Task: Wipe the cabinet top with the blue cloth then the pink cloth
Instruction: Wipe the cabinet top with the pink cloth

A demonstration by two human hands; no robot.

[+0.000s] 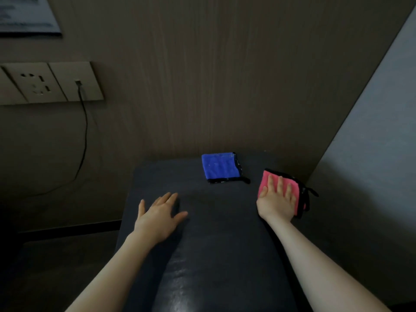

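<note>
The dark cabinet top (213, 233) stretches away from me to the wall. A folded blue cloth (219, 167) with black edging lies flat near the back, untouched. At the right edge lies a folded pink cloth (286, 190), also black-edged. My right hand (275, 199) rests flat on it, palm down with fingers spread and pressing on the cloth. My left hand (158, 218) lies flat on the bare top at the left, fingers apart, holding nothing.
A brown panelled wall stands directly behind the cabinet. A socket plate (47, 83) on the left wall has a black cable (84, 136) hanging from it. A pale wall (371, 154) closes in on the right. The room is dim.
</note>
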